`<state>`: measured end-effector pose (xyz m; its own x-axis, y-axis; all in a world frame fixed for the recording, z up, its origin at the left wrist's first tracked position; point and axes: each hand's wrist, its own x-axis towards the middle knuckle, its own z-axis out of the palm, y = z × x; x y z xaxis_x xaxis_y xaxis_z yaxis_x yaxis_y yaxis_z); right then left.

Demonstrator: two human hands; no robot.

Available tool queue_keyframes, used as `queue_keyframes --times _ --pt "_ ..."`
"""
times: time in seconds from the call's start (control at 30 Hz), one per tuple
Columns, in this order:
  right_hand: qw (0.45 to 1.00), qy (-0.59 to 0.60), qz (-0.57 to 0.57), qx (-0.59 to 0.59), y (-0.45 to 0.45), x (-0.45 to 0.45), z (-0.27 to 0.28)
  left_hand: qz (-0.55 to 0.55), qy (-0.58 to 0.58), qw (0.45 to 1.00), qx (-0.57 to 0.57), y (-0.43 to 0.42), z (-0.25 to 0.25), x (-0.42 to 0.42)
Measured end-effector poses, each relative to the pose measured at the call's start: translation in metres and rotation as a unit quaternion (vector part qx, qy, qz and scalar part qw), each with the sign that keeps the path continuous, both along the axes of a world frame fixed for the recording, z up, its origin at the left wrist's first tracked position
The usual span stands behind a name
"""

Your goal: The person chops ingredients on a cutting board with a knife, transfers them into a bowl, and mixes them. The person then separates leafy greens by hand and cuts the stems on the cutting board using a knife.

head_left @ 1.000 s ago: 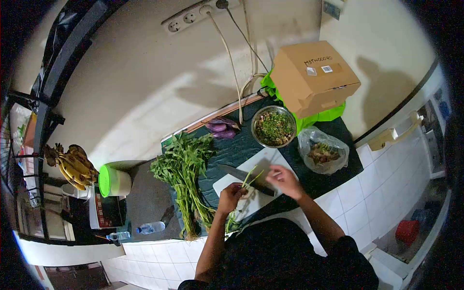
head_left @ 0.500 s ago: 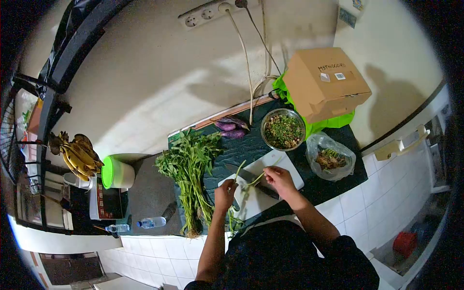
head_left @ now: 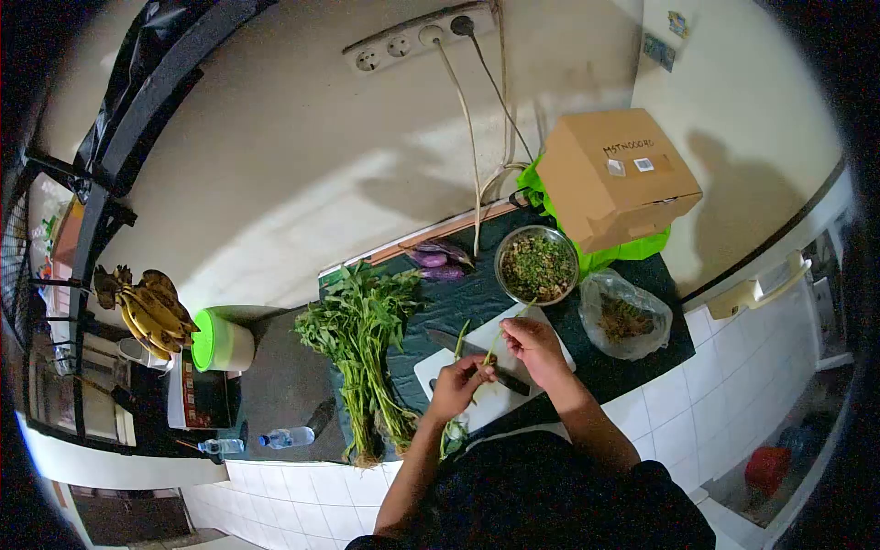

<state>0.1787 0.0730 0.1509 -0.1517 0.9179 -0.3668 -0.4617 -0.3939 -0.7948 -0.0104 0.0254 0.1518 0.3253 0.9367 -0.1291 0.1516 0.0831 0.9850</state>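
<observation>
Over the white cutting board [head_left: 550,323], my left hand [head_left: 461,383] is closed on a green vegetable stem [head_left: 461,339] that pokes up past its fingers. My right hand [head_left: 534,348] is closed in a pinch on a thin green stem [head_left: 496,344], whose lower end reaches the left fingertips. Beneath both hands a knife [head_left: 515,383] lies across the board, partly hidden by them. A few leafy pieces [head_left: 453,434] lie at the board's near left edge. To the left rests a big bunch of leafy greens [head_left: 362,316] with roots toward me.
A metal bowl [head_left: 537,266] of chopped greens stands behind the board, with a clear plastic bag [head_left: 626,316] of trimmings to its right. Purple eggplants [head_left: 440,261] lie by the wall. A cardboard box [head_left: 619,179] sits back right; water bottles [head_left: 287,438] lie at left.
My left hand has moved right and up, close to my right hand, and its fingers now meet the stem between them. The right hand has shifted only slightly.
</observation>
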Motion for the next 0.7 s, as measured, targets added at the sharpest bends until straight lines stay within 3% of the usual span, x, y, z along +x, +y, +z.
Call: queue_keyframes --times 0.17,0.23,0.27,0.43,0.6,0.7 --pt "0.996 -0.048 0.062 -0.036 -0.002 -0.004 0.024 0.054 -0.094 0.991 -0.074 -0.003 0.008 0.003" --pt "0.974 -0.112 0.157 0.117 -0.01 -0.01 0.003 0.074 -0.066 0.992 -0.082 -0.004 0.021 0.004" --pt "0.969 -0.109 0.189 0.116 -0.012 -0.012 -0.013 0.077 -0.068 0.991 -0.082 -0.006 0.02 0.003" --pt "0.953 -0.177 0.195 0.153 -0.021 -0.02 -0.013 0.074 0.002 0.994 -0.075 -0.018 0.015 -0.006" --pt "0.914 -0.293 0.181 0.214 -0.026 -0.026 -0.016 0.11 -0.021 0.99 -0.09 -0.021 0.006 -0.015" --pt "0.916 -0.289 0.161 0.225 -0.031 -0.028 -0.016 0.136 -0.045 0.984 -0.107 -0.027 0.001 -0.014"
